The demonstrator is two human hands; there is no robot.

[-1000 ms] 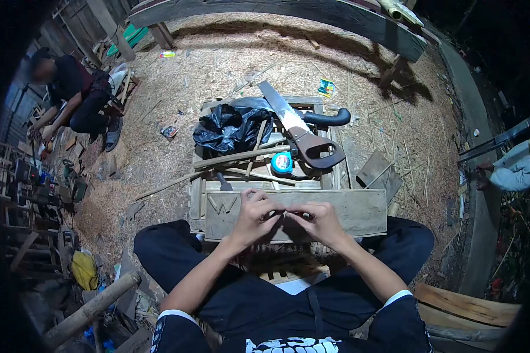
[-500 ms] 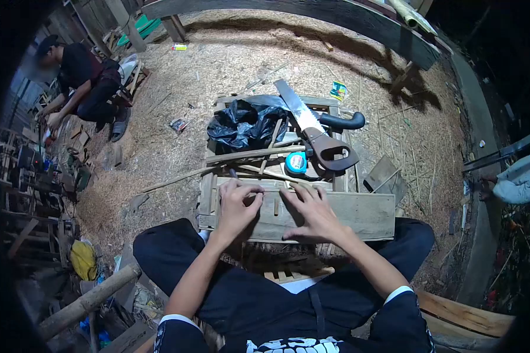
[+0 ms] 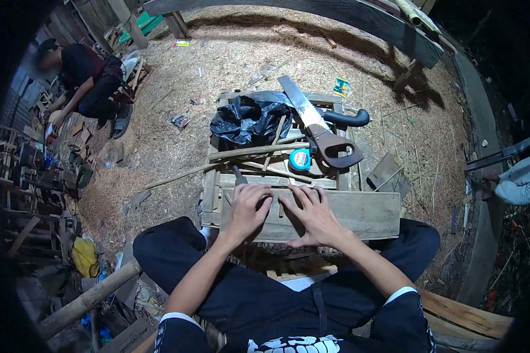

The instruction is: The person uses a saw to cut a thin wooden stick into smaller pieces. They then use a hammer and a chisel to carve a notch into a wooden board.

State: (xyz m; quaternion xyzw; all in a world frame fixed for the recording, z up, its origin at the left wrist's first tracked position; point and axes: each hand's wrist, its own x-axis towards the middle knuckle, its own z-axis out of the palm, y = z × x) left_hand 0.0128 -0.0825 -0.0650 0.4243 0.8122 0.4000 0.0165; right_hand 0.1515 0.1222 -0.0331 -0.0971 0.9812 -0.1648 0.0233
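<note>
A flat wooden board [image 3: 365,213] lies across the near side of a low slatted wooden stand [image 3: 209,194]. On its left part rests my left hand [image 3: 248,213], fingers curved over the far edge and apart, holding nothing. My right hand [image 3: 313,215] is spread on the board to the right, thumb toward the near edge. Between the hands a narrow slot or strip [image 3: 281,210] shows in the board. Just beyond my left hand is a tool with a dark handle [image 3: 238,173], partly hidden. A turquoise tape measure [image 3: 300,159] and a handsaw [image 3: 321,126] lie farther back on the stand.
A black plastic bag [image 3: 247,126], thin wooden sticks [image 3: 259,152] and a dark curved handle [image 3: 347,119] are on the stand. At the upper left a person [image 3: 88,85] crouches among wood pieces. A long beam [image 3: 312,15] crosses the back; a bamboo pole [image 3: 91,300] lies lower left.
My left hand has shifted slightly right and down, uncovering more of the tool behind it. The board appears slightly farther right in view. The crouching person's arms have moved.
</note>
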